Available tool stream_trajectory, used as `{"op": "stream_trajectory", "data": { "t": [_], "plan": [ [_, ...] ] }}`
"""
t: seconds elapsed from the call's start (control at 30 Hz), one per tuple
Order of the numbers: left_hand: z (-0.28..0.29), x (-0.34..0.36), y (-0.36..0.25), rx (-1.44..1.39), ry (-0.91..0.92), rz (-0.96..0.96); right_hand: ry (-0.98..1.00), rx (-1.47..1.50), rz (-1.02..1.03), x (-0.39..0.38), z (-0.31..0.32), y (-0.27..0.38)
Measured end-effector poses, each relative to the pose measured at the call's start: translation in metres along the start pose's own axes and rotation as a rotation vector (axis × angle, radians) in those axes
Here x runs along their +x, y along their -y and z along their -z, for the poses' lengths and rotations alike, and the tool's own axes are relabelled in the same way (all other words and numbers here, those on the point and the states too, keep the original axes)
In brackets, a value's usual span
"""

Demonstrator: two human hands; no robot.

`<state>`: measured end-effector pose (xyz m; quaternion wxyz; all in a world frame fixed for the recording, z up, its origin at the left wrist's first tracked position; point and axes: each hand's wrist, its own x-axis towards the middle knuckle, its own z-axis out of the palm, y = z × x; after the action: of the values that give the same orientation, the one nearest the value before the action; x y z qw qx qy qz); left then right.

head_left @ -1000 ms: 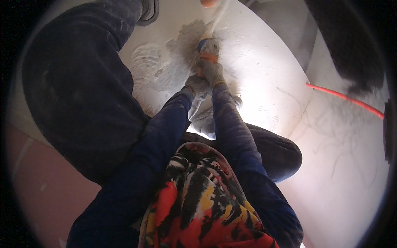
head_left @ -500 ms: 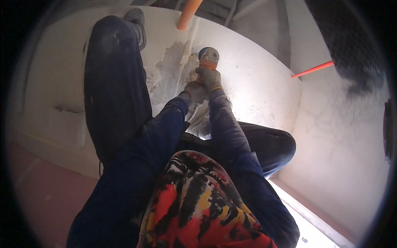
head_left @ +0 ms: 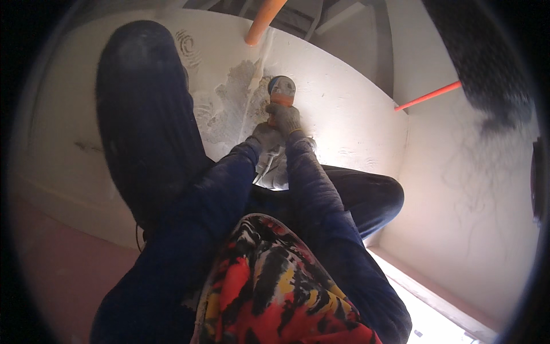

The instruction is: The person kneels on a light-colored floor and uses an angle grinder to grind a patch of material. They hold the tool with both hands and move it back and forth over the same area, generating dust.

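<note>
Both my hands wear pale, dusty work gloves and grip one handheld power tool point(head_left: 282, 89) with a rounded grey head and an orange body; it looks like an angle grinder. My right hand point(head_left: 288, 119) wraps round the body just behind the head. Lower down and to the left, my left hand point(head_left: 267, 137) is closed round the rear end, partly hidden by the wrists. The head rests on or just above a white surface point(head_left: 338, 86), at the right edge of a rough grey patch point(head_left: 236, 86). Whether the disc touches is hidden.
An orange pipe point(head_left: 264, 23) rises beyond the patch, and a thinner orange-red pipe point(head_left: 428, 96) crosses at the right. My bent left leg point(head_left: 143, 97) flanks the patch. A pale wall point(head_left: 452, 172) stands right; a dark opening with beams point(head_left: 349, 34) lies at the far edge.
The tool and both hands have come slightly nearer and to the left. My left knee has shifted left, covering my shoe, and swirl marks beside it now show.
</note>
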<state>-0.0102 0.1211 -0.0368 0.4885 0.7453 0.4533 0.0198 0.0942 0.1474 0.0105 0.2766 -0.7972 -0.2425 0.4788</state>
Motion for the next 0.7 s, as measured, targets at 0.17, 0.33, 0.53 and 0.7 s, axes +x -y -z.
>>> {"op": "stream_trajectory", "data": {
  "t": [0.17, 0.33, 0.53, 0.7],
  "plan": [
    [0.006, 0.006, 0.012, -0.115, 0.197, 0.124, -0.048, -0.118, -0.047, 0.013, -0.014, -0.005],
    [-0.009, 0.007, 0.040, 0.153, 0.036, -0.141, 0.031, -0.077, -0.065, 0.013, -0.038, -0.003],
    [-0.030, 0.035, 0.062, -0.283, 0.242, 0.125, 0.067, -0.089, -0.162, 0.040, -0.044, -0.013],
    [-0.032, 0.050, 0.070, -0.249, 0.150, 0.185, 0.038, 0.120, -0.094, 0.057, -0.054, -0.022]
  ]
}}
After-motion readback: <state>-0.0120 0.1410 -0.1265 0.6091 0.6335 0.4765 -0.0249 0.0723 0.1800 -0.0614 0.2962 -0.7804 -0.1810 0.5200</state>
